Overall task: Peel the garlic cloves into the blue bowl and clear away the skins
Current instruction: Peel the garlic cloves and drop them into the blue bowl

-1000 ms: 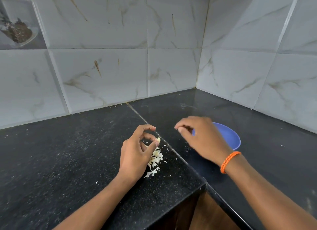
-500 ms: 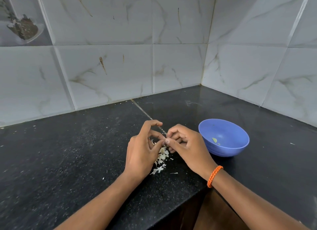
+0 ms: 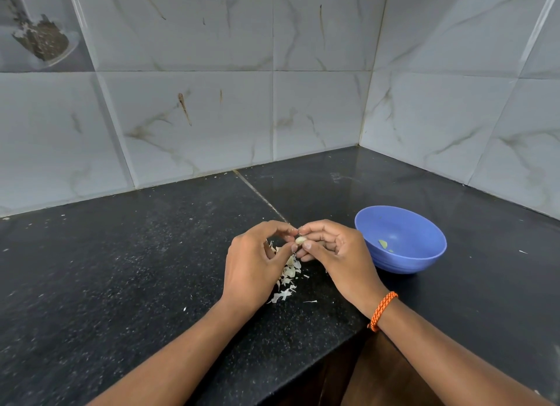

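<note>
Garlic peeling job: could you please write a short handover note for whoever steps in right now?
Left hand and right hand both pinch one garlic clove between their fingertips, above the skins.
The pile of skins lies on the black counter under the hands.
The blue bowl stands to the right of the hands; a pale piece or two lies inside, too small to identify.
Done: several skins already shed.
Left: finish this clove, drop it into the bowl, then clear away the skins.
</note>
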Available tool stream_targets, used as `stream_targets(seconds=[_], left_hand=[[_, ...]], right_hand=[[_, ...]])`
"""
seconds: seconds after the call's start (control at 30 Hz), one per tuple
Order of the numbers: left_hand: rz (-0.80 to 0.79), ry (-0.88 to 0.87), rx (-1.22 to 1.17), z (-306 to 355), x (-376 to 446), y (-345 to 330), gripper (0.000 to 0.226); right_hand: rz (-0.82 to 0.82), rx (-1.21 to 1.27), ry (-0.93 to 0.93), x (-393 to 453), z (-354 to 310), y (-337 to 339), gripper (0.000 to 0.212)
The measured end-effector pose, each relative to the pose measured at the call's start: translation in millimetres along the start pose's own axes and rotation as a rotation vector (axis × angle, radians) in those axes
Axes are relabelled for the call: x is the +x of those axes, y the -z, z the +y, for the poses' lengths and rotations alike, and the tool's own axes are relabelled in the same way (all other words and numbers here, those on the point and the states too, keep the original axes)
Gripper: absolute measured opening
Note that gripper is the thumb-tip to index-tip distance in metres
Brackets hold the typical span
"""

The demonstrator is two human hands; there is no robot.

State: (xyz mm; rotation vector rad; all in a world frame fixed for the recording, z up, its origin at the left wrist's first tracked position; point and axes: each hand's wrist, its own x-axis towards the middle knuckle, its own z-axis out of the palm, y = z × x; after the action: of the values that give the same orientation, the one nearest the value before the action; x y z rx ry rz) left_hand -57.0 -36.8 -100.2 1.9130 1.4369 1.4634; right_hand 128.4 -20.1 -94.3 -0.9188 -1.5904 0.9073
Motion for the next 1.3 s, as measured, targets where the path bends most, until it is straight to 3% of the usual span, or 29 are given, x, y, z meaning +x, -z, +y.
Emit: stream_targets(seconds=[0.2,0.53,0.77,1.3], left_hand=[[0.005,0.006,-0.015,-0.5,-0.1,0.4,0.015],[-0.008,0.065,-0.095,3.4,-1.7,2.5,0.013],[-0.04,0.1,-0.302,6.6,-4.2,2.3,0.008],[-0.069,0.192,-0.466,10.0,-3.9,-1.3,0.008]], right_hand=[[0.018,0.063,-0.001,-2.3,-2.6,-2.7,0.011],[0.106,0.131,-0.058,-8.1,-6.2,-6.4,0.015],[0.116,0.116,-0.047,-10.0,-10.7,-7.6,0.013],[0.213,0.099,0.028,-9.7,-15.2,-16.4,0.028]])
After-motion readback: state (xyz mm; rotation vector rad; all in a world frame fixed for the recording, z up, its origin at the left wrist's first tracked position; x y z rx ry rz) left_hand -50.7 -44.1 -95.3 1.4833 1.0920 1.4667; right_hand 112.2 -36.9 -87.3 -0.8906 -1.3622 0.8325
